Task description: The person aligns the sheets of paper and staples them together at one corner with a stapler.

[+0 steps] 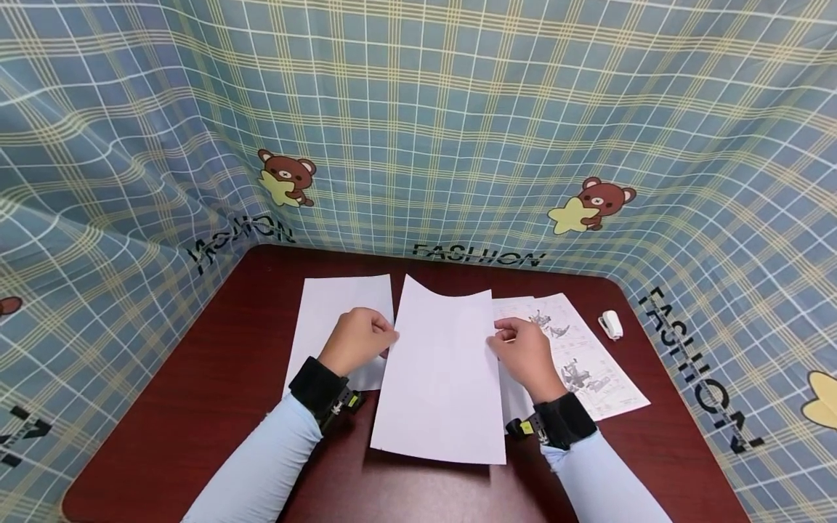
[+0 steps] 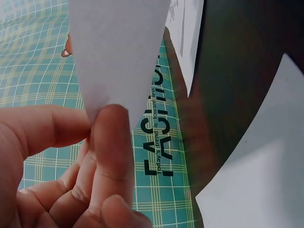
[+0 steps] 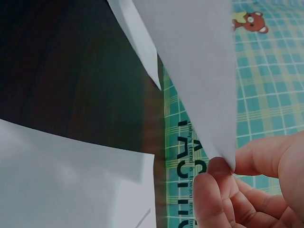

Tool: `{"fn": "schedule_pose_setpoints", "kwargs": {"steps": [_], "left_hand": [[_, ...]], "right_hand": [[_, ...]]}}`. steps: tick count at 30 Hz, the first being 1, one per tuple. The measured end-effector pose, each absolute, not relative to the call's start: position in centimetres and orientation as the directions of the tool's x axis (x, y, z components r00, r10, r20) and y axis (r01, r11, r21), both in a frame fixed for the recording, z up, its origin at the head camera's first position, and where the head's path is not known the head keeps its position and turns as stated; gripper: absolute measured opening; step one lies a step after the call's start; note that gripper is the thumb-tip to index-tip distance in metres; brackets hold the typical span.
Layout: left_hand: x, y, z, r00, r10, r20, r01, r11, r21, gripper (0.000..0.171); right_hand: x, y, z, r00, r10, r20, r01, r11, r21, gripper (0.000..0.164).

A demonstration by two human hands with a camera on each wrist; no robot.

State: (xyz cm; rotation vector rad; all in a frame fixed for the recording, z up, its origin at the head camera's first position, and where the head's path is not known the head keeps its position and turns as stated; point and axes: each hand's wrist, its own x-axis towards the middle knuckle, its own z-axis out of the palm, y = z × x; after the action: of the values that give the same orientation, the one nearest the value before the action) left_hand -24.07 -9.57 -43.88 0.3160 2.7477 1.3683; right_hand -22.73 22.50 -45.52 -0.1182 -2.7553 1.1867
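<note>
A white sheet of paper (image 1: 445, 370) is held up over the middle of the table, its top edge sagging between the hands. My left hand (image 1: 360, 338) pinches its left edge between thumb and fingers. On the opposite edge, my right hand (image 1: 523, 354) pinches it the same way. Both wrist views show the pinch close up: the left hand (image 2: 90, 161) and the right hand (image 3: 251, 185) each grip the paper's margin. The side of the sheet facing the head camera looks blank.
Another white sheet (image 1: 340, 294) lies on the dark red table (image 1: 209, 349) behind my left hand. Printed sheets with drawings (image 1: 595, 370) lie partly overlapped at the right. A small white stapler (image 1: 611, 325) stands near the right edge. Plaid cloth (image 1: 418, 145) surrounds the table's back and sides.
</note>
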Motion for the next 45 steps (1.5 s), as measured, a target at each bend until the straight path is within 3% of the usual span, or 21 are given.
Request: {"fn": "schedule_pose_setpoints", "kwargs": {"steps": [15,45], "left_hand": [[-20.9,-10.9,-45.4,-0.960,0.279,0.031,0.202,0.612,0.764,0.020],[-19.5,-10.9,-48.3,-0.951,0.307,0.030,0.243,0.684,0.688,0.025]], "right_hand": [[-18.5,21.5,-46.3,-0.983,0.150,0.110,0.030,0.711,-0.702,0.033],[-17.3,21.8,-49.7,-0.986,0.162,0.028,0.096,0.704,-0.704,0.030]]}}
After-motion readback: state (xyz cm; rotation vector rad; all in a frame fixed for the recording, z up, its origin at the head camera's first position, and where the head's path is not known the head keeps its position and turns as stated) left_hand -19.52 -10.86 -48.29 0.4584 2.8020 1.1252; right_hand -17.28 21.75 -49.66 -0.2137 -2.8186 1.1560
